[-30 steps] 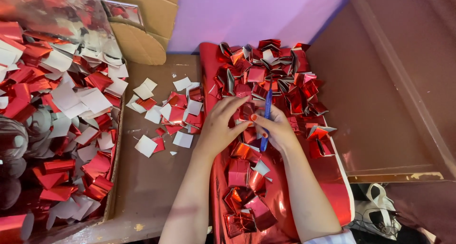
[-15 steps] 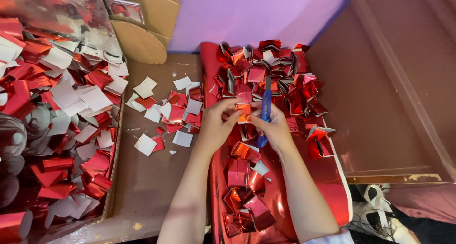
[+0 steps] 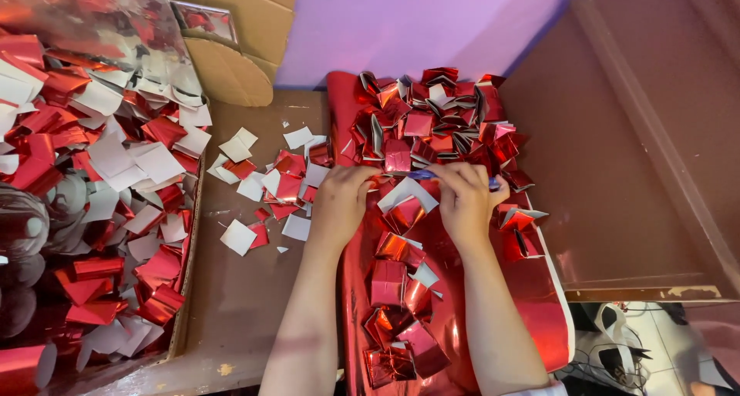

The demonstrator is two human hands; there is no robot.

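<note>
Foil square (image 3: 406, 203), red on one face and white on the other, sits between the two hands over the long red foil sheet (image 3: 539, 303) spread down the brown worktop (image 3: 247, 303). The left hand (image 3: 341, 203) pinches its left edge with the fingers closed on it. The right hand (image 3: 466, 199) pinches the right edge and also holds a blue pen (image 3: 422, 176), which lies level across the top of the square, its far end poking out past the knuckles.

Beyond the hands, a heap of folded red foil pieces (image 3: 432, 122) lies at the top of the sheet, against the purple wall (image 3: 408, 18). More folded red pieces (image 3: 397, 319) lie along the sheet between the forearms. Left of the left hand, loose red and white squares (image 3: 266, 184) are scattered flat on the worktop, just beside the sheet's edge.

At far left a shallow cardboard box (image 3: 189, 234) is filled with red and white foil scraps (image 3: 100, 172). Behind it stands a brown cardboard carton (image 3: 231, 65) with a rounded flap, and a small rectangular mirrored label (image 3: 204, 18) on its side.
</note>
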